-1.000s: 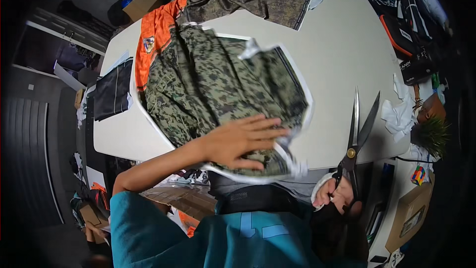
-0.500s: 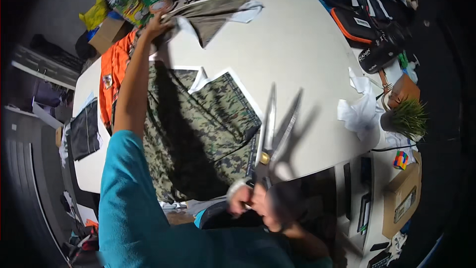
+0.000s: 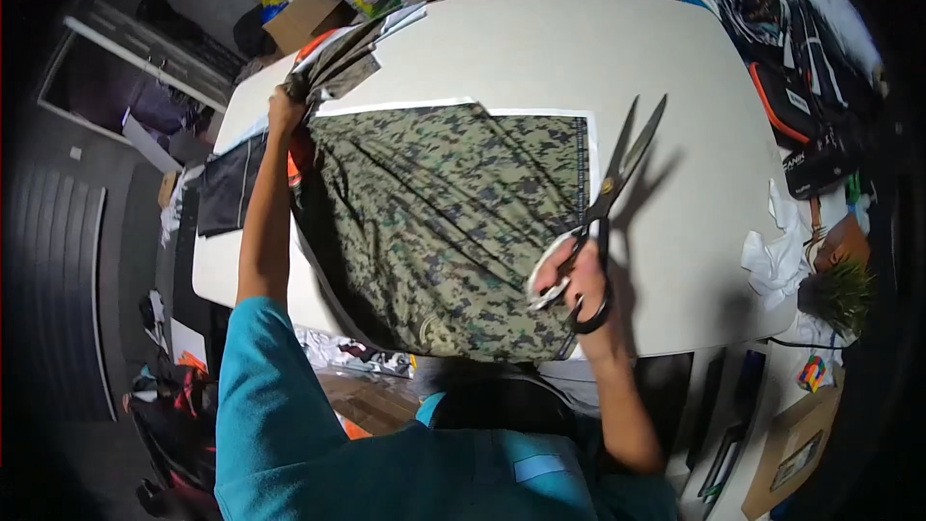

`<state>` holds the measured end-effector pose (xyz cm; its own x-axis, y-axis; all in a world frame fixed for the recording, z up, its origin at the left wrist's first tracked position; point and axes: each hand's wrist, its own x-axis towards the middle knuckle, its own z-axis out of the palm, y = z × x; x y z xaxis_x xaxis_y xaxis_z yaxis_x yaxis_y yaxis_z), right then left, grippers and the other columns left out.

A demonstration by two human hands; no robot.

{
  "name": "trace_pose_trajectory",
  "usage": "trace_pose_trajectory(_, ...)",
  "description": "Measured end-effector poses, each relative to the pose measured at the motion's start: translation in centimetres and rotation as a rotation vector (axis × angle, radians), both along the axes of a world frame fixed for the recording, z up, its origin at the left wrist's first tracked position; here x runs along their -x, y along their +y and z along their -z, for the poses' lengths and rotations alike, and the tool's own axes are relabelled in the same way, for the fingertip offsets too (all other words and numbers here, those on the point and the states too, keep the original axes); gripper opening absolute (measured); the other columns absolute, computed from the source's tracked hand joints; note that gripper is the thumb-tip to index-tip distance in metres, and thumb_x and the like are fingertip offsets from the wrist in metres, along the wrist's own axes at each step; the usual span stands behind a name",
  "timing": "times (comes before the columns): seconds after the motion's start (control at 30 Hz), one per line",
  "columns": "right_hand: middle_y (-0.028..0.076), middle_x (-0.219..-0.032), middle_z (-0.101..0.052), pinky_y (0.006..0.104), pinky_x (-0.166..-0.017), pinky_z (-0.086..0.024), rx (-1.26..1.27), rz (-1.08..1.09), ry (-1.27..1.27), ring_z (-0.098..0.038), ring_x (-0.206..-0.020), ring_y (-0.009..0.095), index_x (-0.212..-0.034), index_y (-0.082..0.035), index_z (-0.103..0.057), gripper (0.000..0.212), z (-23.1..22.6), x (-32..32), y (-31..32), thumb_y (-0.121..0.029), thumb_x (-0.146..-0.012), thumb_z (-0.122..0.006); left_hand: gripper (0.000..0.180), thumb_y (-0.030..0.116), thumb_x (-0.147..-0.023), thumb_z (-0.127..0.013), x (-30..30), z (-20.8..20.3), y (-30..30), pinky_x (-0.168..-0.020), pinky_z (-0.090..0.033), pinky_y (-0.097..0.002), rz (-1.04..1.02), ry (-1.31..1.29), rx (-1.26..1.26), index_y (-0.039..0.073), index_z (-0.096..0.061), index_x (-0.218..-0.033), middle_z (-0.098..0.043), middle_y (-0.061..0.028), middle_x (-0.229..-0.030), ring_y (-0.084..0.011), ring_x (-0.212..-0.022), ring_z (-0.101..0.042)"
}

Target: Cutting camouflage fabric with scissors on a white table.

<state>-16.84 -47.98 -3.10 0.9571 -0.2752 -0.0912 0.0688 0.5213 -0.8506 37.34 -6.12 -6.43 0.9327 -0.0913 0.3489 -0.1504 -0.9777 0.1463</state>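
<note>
The left hand [image 3: 286,110] is closed tight around some bunched cloth [image 3: 345,66] near the far left side of the white table [image 3: 694,68]. The right hand [image 3: 585,280] holds big scissors [image 3: 605,195] by the handles, and their two blades are apart and point away from the person. Something white is by its fingers too. The green spotty cloth [image 3: 434,203] lies on the table between the hands, with wrinkles in it. A black cloth [image 3: 230,191] is at the left, and a grassy plant [image 3: 837,291] is at the right.
</note>
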Motion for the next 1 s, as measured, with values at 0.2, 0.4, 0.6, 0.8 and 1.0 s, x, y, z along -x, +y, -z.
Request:
trace_pose_trajectory(0.2,0.006,-0.074,-0.055,0.0266,-0.068,-0.043,0.365,0.031,0.079,-0.053,-0.068,0.014,-0.095,-0.007,-0.05,0.041,-0.2,-2.4,-5.3,-0.047,-0.102,-0.043,0.039,0.01,-0.081,-0.059,13.0,-7.0,0.2,-0.076,-0.052,-0.0356,0.418,0.431,0.392,-0.005,-0.06,-0.116,-0.07,-0.0146,-0.097,-0.0223,-0.083,-0.062)
trace_pose_trajectory(0.4,0.006,-0.075,-0.053,0.0278,-0.071,-0.042,0.334,0.035,0.148,-0.052,-0.07,0.015,-0.094,-0.007,-0.051,0.045,-2.5,-2.9,-6.6,-0.05,-0.101,-0.044,0.044,0.015,-0.084,-0.063,34.4,-10.7,6.8,-0.084,-0.049,-0.0399,0.172,0.393,-0.073,-0.002,-0.056,-0.124,-0.06,-0.0191,-0.115,-0.0295,-0.096,-0.06)
trace_pose_trajectory(0.6,0.005,-0.076,-0.049,0.0292,-0.074,-0.041,0.184,-0.021,0.06,-0.05,-0.073,0.016,-0.094,-0.006,-0.05,0.049,-1.7,-2.6,-6.6,-0.055,-0.1,-0.043,0.054,0.013,-0.089,-0.064,35.4,-12.0,-6.7,-0.106,-0.04,-0.0416,0.624,0.21,0.135,0.001,-0.045,-0.138,-0.045,-0.0201,-0.142,-0.035,-0.126,-0.048)
trace_pose_trajectory(0.8,0.005,-0.076,-0.045,0.0313,-0.075,-0.038,0.029,0.061,-0.016,-0.046,-0.073,0.018,-0.096,-0.005,-0.048,0.058,-2.8,0.5,-7.9,-0.063,-0.097,-0.04,0.028,0.029,-0.085,-0.072,30.0,-3.3,-25.5,-0.086,-0.051,-0.0434,0.903,0.139,0.113,0.007,-0.067,-0.101,-0.052,-0.0191,-0.131,-0.0369,-0.108,-0.057)
trace_pose_trajectory(1.0,0.006,-0.077,-0.043,0.0327,-0.074,-0.036,0.13,0.001,-0.193,-0.044,-0.073,0.019,-0.103,-0.004,-0.044,0.068,-2.1,6.4,-11.8,-0.071,-0.093,-0.036,0.019,0.023,-0.087,-0.07,19.9,-4.0,-32.0,-0.068,-0.053,-0.0332,1.014,0.048,-0.113,0.005,-0.07,-0.083,-0.066,-0.0137,-0.102,-0.0249,-0.076,-0.065)
